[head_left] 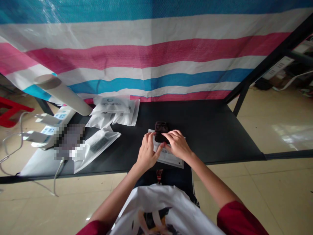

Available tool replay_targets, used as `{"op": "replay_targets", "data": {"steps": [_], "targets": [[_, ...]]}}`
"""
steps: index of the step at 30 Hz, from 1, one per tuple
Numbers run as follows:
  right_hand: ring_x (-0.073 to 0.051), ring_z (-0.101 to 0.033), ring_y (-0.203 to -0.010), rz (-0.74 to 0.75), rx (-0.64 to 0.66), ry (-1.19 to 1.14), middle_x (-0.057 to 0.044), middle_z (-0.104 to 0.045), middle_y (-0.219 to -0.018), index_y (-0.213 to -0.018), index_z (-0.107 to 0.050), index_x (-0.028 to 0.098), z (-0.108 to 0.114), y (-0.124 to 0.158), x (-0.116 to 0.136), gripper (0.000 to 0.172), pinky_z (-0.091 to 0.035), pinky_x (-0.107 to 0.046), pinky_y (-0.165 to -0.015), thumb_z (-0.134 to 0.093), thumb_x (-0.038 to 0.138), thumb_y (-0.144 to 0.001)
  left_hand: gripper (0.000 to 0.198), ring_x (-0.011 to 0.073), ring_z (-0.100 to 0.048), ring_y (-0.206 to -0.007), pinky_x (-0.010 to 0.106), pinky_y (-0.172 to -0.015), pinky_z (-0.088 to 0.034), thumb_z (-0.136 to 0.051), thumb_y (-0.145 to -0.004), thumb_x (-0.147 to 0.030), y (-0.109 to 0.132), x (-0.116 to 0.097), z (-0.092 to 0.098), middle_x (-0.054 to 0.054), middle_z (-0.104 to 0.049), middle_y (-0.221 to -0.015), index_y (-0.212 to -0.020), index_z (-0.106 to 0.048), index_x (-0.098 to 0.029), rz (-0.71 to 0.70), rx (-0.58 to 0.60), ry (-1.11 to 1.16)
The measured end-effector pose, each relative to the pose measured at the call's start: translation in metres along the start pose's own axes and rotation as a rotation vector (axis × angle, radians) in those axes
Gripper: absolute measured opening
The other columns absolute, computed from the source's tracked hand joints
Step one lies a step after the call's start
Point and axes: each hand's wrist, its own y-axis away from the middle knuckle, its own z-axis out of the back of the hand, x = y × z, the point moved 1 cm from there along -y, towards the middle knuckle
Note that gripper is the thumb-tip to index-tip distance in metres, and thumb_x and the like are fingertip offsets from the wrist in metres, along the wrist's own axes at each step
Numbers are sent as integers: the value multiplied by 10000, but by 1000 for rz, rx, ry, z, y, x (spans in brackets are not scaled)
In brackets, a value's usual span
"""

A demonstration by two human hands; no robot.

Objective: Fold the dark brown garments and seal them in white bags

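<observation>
A dark brown folded item [161, 130] lies on a white plastic bag [170, 159] in the middle of the black table [202, 130]. My right hand [178, 145] has its fingers on the item's lower edge, pinching it from the right. My left hand [147, 153] sits at the left of the bag, its fingertips on the plastic beside the item. The lower part of the item is hidden behind my fingers.
Several printed white bags [111, 111] lie at the table's left, near a cardboard tube [63, 94] and white power strips [51, 129] with cables. A pixelated patch [69, 142] covers part of the table. A striped tarp [146, 55] hangs behind.
</observation>
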Motion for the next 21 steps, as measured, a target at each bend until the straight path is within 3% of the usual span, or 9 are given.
{"op": "replay_targets", "data": {"steps": [3,9,12,16,21], "targets": [[-259,-651,-955,-98,35,-34,-134,-721,-1055,-1322,-580,124,4,-26,-13,417,-460,-422,-939,-521,268,-935,536,282,-517,-1237,448,-1026,-463,-517,-947,-423,12,-7,0,160,-490,-1322,-1393,-342,-182,-47,41,-60],[-274,-625,-1118,-303,95,-205,-174,-674,-1181,-1186,-690,127,-11,-64,-64,337,-459,-383,-992,-582,300,-918,512,298,-534,-1200,469,-1006,-476,-513,-950,-396,27,-16,-3,156,-533,-1303,-1382,-364,-167,-95,108,-104],[-276,-654,-1091,-398,195,-403,-155,-699,-1172,-1169,-699,144,-18,-71,-83,348,-485,-381,-958,-658,317,-870,496,292,-542,-1212,463,-1013,-484,-504,-951,-379,34,-18,-7,147,-574,-1295,-1382,-388,-162,-132,207,-81],[-252,-694,-967,-398,365,-619,-97,-757,-1035,-1040,-742,169,-19,-76,-92,294,-520,-341,-856,-748,296,-775,581,293,-466,-1349,476,-1114,-421,-482,-966,-379,43,-11,-13,162,-558,-1375,-1458,-320,-118,-168,328,-89],[-202,-683,-771,-471,512,-695,-49,-758,-832,-871,-748,142,-15,-69,-92,315,-502,-259,-675,-827,236,-581,547,288,-428,-1395,520,-1168,-350,-451,-983,-425,44,12,-1,127,-573,-1392,-1449,-371,-150,-142,345,-193]]}}
